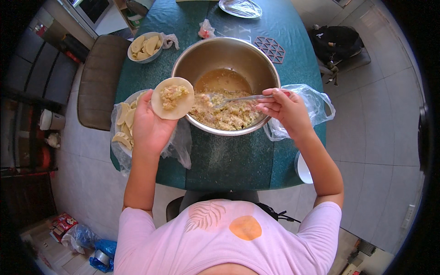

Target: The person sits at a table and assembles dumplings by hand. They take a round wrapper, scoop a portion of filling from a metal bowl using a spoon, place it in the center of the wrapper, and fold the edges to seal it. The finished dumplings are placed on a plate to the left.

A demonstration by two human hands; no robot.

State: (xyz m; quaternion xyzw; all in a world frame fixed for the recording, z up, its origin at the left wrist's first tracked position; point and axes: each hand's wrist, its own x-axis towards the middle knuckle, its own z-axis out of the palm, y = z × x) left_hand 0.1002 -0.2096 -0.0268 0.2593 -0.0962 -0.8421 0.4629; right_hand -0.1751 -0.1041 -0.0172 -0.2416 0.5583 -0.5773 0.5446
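Note:
My left hand (pixel 153 126) holds up a round dumpling wrapper (pixel 158 101) at the left rim of a large steel bowl (pixel 229 45). A lump of minced filling (pixel 174 95) lies on the wrapper's middle. Between the fingers of my right hand (pixel 285 110) is the thin handle of a metal utensil (pixel 247 98). Its head dips into the filling in the bowl, so I cannot tell whether it is a fork or a spoon. Chopped filling (pixel 224 113) covers the bowl's near side, while brownish liquid (pixel 224 79) pools toward the far side.
Folded dumplings (pixel 123 121) sit on a bag-wrapped plate beneath my left forearm, and more fill a white bowl (pixel 151 58) at far left. A clear plastic bag (pixel 311 103) lies right of the steel bowl. Behind it are a lattice trivet (pixel 269 49) and a covered plate (pixel 240 7).

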